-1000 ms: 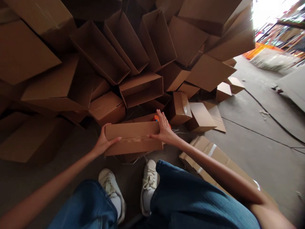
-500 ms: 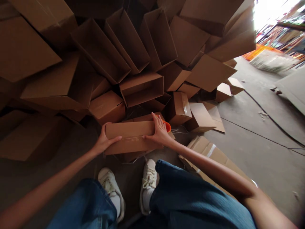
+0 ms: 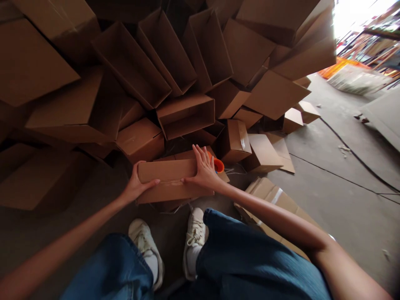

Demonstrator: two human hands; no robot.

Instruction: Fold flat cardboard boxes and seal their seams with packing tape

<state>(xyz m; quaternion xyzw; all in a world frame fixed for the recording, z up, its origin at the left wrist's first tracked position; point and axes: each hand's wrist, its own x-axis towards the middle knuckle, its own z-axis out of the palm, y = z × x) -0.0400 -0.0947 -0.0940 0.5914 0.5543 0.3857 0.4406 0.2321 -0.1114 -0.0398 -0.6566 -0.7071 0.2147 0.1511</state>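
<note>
Long, closed, brown corrugated cardboard box (image 3: 170, 183) held nearly level between both hands, low and just in front of the feet, at the foot of a large heap of boxes. Strip of clear packing tape (image 3: 171, 182) stuck across its upward face.

Left hand (image 3: 136, 187) clasped around the box's near-left end, fingers curled over the far edge and thumb laid along the top. Right hand (image 3: 204, 171) pressed on the top toward the other end, fingers spread wide and reaching over the far edge, thumb stretched out along the face. Both hands firmly on the box, neither one gaping clear of it.

Just beside the right hand and partly hidden by it, a small round orange object (image 3: 219, 166) with a hollow centre, its exact kind too unclear to tell. Directly behind, a tumbled heap of open-ended brown cardboard boxes (image 3: 186, 116), stacked at many angles and blocking the view ahead.

Flattened, taped cardboard (image 3: 275, 204) laid on the grey concrete floor (image 3: 337, 171) to the right, with a thin black cable (image 3: 353, 160) crossing it. White lace-up sneakers (image 3: 195, 243) and wide blue denim trousers (image 3: 250, 266) visible below. Orange-edged stack (image 3: 339, 66) and shelving racks (image 3: 379, 46) far off at the upper right.
</note>
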